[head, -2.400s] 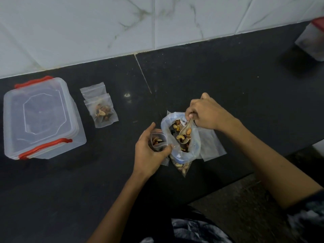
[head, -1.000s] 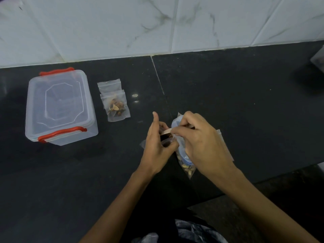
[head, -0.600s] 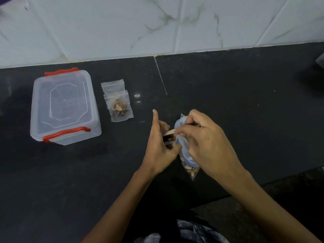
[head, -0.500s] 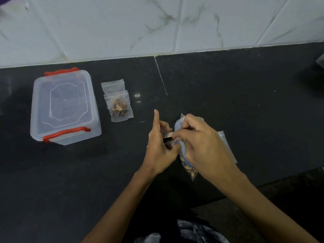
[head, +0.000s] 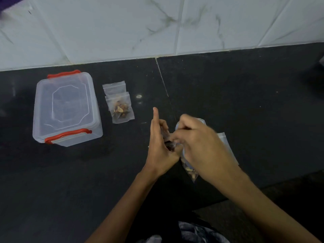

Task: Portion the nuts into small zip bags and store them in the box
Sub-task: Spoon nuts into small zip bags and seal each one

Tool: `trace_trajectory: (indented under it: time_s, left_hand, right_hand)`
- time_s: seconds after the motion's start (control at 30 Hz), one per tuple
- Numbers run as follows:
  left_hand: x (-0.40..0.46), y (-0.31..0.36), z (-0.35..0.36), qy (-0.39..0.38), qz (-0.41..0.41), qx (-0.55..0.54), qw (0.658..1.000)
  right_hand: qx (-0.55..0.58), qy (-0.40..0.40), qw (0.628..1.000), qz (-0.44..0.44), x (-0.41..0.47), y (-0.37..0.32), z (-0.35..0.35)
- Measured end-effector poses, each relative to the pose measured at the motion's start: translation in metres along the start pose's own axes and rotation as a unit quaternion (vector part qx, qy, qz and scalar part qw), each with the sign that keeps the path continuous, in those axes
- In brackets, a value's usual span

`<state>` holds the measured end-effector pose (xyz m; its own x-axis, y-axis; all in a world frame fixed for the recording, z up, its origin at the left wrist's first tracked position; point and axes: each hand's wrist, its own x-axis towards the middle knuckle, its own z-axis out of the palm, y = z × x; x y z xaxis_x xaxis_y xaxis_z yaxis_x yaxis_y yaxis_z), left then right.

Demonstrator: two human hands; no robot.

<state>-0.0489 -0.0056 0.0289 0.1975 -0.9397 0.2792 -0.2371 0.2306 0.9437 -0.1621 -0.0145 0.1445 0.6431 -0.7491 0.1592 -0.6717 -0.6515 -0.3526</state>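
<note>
My left hand (head: pixel 160 148) pinches the small clear zip bag (head: pixel 168 142) of dark nuts, index finger pointing up; to fill it well I judge I should keep its mouth open and level, right under my right hand (head: pixel 199 148). That hand curls over the big clear nut bag (head: pixel 190 170); what it holds is blurred. The lidded clear plastic box with red clips (head: pixel 65 109) and filled small bag (head: pixel 121 107) lie well left of my grip.

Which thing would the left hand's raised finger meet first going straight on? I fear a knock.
Likely none: left hand points across bare black stone counter toward white marble wall tiles; depth unclear.
</note>
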Motion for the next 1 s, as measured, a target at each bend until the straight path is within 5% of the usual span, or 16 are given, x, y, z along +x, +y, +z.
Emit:
trace_trajectory:
  time_s: [0.5, 0.73, 0.9, 1.0]
  left_hand:
    - [-0.001, 0.005, 0.001, -0.002, -0.007, 0.068, 0.998]
    - [-0.001, 0.012, -0.005, 0.018, -0.033, 0.069, 0.997]
    - [0.0, 0.012, -0.006, 0.021, -0.042, 0.063, 0.997]
    - [0.0, 0.012, -0.005, 0.017, -0.047, 0.061, 0.997]
  right_hand:
    - [0.039, 0.02, 0.999, 0.018, -0.007, 0.008, -0.001]
    - [0.12, 0.162, 0.945, 0.258, -0.03, 0.054, -0.025]
    - [0.07, 0.16, 0.905, 0.388, -0.036, 0.08, 0.026]
    - [0.017, 0.089, 0.911, 0.404, -0.037, 0.082, 0.04]
